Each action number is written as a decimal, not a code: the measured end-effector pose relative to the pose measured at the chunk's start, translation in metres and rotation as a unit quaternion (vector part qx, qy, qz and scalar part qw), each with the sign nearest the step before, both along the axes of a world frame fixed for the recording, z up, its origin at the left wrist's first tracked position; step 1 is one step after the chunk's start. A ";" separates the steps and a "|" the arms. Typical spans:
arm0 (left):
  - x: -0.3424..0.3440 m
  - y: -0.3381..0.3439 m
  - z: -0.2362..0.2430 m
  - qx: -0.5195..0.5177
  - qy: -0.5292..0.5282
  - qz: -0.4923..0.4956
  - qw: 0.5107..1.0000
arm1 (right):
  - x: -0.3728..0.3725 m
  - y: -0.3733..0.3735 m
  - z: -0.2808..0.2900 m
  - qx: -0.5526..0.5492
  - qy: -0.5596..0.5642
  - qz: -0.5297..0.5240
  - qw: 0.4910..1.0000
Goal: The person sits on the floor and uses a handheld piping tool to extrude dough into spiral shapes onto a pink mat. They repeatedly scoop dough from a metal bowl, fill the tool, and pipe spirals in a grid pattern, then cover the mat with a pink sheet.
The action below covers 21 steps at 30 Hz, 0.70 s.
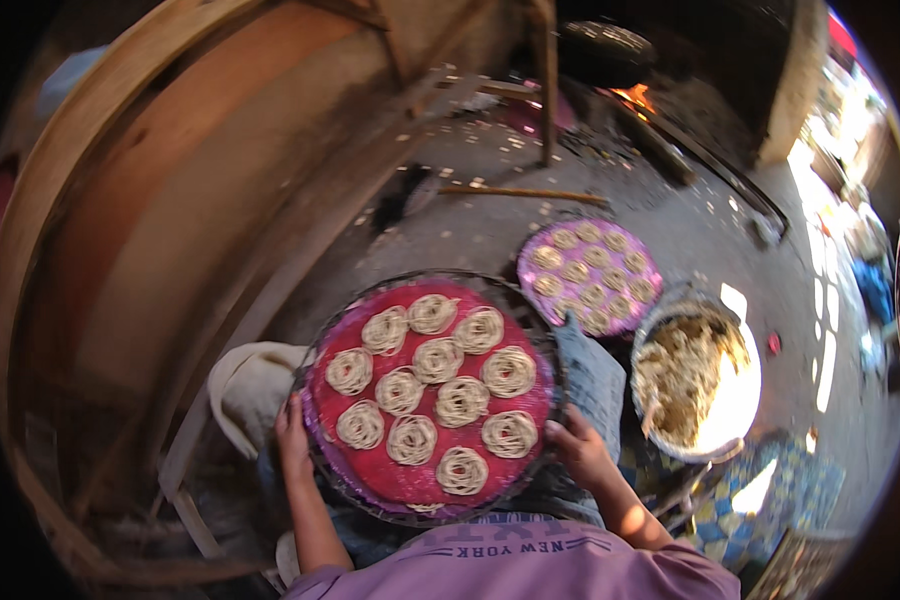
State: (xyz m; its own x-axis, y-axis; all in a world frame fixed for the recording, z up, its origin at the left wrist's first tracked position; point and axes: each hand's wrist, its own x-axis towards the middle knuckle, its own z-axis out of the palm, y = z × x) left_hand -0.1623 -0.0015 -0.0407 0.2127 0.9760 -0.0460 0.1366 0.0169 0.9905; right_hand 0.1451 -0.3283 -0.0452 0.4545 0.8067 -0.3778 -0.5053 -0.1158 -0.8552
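A round tray with a red-pink surface and a dark rim rests over my lap. Several pale coiled nests of dough strands lie spread across it. My left hand is closed on the tray's left edge. Gripping the opposite edge is my right hand, its thumb on top of the rim. The fingers under the tray are hidden on both sides. Just past the tray, a smaller round purple tray on the floor carries several similar coils.
A white bucket of pale dough-like matter stands to the right, beside a blue-and-yellow patterned mat. Farther off, a fire burns under a dark pot. A wooden stick lies on the floor. Wooden framing fills the left.
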 end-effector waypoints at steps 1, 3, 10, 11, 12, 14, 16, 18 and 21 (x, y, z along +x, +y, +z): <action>0.003 -0.008 0.007 -0.027 -0.016 0.026 0.999 | 0.003 -0.001 0.004 0.013 0.019 -0.010 1.000; 0.006 -0.023 0.019 -0.082 -0.115 0.006 0.990 | 0.010 0.000 0.011 0.056 0.038 -0.028 0.997; 0.011 -0.056 0.024 -0.211 -0.367 -0.094 0.901 | 0.058 0.026 0.038 0.243 0.025 -0.003 0.970; 0.014 -0.061 0.021 -0.209 -0.392 -0.074 0.893 | 0.063 0.031 0.039 0.245 0.034 -0.005 0.969; 0.017 -0.063 0.018 -0.191 -0.407 -0.071 0.890 | 0.070 0.038 0.040 0.203 0.017 -0.031 0.979; 0.022 -0.067 0.015 -0.129 -0.458 -0.100 0.874 | 0.076 0.044 0.040 0.260 0.036 0.022 0.965; 0.025 -0.064 0.014 -0.124 -0.477 -0.064 0.868 | 0.080 0.050 0.037 0.274 0.046 0.069 0.958; 0.023 -0.053 0.015 -0.128 -0.485 -0.034 0.864 | 0.080 0.049 0.032 0.271 0.022 0.089 0.958; 0.018 -0.013 0.020 -0.086 -0.512 0.019 0.855 | 0.078 0.040 0.021 0.225 -0.048 0.054 0.972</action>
State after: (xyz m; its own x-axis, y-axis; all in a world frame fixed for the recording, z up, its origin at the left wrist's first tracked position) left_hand -0.1441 -0.0148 -0.0210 0.1954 0.9807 0.0020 -0.8040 0.1590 0.5730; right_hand 0.2226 -0.2882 -0.0242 0.3741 0.9251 0.0646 -0.4259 0.2333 -0.8742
